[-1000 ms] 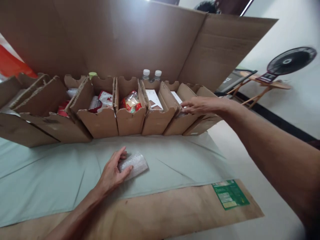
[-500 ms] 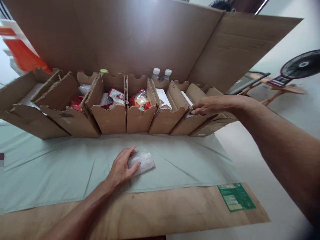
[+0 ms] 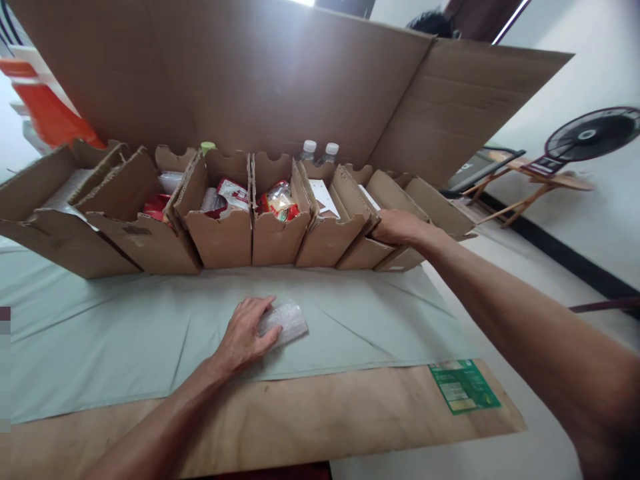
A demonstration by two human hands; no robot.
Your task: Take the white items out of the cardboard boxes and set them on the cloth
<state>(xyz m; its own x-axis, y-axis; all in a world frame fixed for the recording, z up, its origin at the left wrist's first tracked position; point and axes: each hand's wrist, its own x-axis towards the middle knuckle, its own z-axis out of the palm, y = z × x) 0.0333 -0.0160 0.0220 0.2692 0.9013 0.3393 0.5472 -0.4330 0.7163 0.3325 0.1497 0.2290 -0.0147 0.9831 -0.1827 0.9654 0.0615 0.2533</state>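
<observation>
- The head camera looks forward and down from above the near side of the table.
- It faces the cardboard boxes closely.
- Its wide view reaches the fan at far right.

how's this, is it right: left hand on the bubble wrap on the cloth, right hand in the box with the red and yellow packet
Not quite: the head view shows the right hand in the second box from the right, not the one with the red and yellow packet. The left hand is on the bubble wrap on the cloth.
</observation>
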